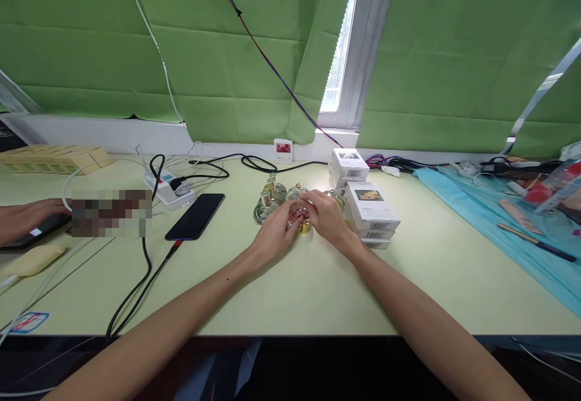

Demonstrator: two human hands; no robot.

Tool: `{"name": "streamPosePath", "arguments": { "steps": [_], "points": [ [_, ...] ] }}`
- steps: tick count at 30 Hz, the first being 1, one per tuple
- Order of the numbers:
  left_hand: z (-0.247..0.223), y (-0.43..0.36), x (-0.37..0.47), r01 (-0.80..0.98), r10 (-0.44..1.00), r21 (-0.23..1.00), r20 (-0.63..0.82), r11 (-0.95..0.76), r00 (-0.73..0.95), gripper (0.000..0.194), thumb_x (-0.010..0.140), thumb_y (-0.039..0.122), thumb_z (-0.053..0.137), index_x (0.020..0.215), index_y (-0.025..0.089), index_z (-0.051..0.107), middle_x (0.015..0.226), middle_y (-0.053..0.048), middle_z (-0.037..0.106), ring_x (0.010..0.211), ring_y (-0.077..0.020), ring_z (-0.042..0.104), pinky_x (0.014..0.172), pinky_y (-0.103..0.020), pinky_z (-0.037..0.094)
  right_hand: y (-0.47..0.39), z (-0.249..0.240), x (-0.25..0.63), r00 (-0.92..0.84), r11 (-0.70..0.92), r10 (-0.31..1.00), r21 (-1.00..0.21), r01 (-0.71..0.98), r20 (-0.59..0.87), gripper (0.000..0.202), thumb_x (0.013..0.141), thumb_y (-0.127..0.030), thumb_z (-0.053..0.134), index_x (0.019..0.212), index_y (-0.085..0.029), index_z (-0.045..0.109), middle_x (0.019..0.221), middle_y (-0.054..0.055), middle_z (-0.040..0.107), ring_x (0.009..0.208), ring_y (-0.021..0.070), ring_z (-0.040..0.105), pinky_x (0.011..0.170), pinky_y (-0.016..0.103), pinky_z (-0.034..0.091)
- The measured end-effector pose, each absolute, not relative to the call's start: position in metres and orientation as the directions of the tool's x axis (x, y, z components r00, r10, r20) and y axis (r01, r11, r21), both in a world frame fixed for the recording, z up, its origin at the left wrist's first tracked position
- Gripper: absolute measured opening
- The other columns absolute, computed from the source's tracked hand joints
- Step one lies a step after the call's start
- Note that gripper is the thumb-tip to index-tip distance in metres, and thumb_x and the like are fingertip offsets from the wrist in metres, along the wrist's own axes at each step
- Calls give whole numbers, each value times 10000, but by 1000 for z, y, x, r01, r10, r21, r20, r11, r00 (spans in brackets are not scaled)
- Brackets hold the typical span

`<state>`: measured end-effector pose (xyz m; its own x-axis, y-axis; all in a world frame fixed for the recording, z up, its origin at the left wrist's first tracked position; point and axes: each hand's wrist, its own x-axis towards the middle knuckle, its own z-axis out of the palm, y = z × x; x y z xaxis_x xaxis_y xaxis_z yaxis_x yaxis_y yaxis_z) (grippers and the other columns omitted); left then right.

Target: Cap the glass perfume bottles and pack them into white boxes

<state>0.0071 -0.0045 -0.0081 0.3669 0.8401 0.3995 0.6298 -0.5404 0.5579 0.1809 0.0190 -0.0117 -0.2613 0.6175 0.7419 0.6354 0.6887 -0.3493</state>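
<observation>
1. The left hand (275, 230) and right hand (327, 215) meet mid-scene, fingers drawn in around a small glass bottle (298, 209).
2. Work on it appears unfinished; a gold cap (305, 227) shows just beneath.
3. Other bottles (269, 199) cluster nearby, unboxed; white boxes (373, 205) sit stacked right, contents hidden.

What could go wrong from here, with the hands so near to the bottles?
Glass bottles are crowded beside the left hand; a bump might knock them together. The right hand is close to the stacked white boxes, so a sideways move could perhaps tip them.
</observation>
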Motion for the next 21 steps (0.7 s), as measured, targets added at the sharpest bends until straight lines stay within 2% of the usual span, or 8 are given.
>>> {"name": "streamPosePath", "arguments": {
  "steps": [6,12,21],
  "points": [
    [-8,-4,8,628,837,556,404,-545,368,295,998,339,494,1241,188,568,911,-51,696,778,-223,654,734,-336,469,17,-11,180,-232,679,634,-387,624,738,182,1010,-191,495,1054,-205,671,1006,82,748,856,213,700,742,304,519],
    [-7,-5,8,621,835,561,406,-548,371,288,993,326,500,1238,191,566,901,-47,690,781,-221,654,746,-337,477,18,-13,180,-207,692,622,-407,596,755,237,995,-191,515,1186,-199,656,1064,86,760,849,212,711,739,318,537],
    [-7,-4,8,619,841,571,396,-540,368,299,993,326,496,1247,185,566,889,-51,687,822,-238,663,778,-351,487,18,-13,180,-195,688,630,-424,589,752,188,997,-220,536,1078,-212,705,1011,71,762,742,178,691,702,296,521]
  ]
}}
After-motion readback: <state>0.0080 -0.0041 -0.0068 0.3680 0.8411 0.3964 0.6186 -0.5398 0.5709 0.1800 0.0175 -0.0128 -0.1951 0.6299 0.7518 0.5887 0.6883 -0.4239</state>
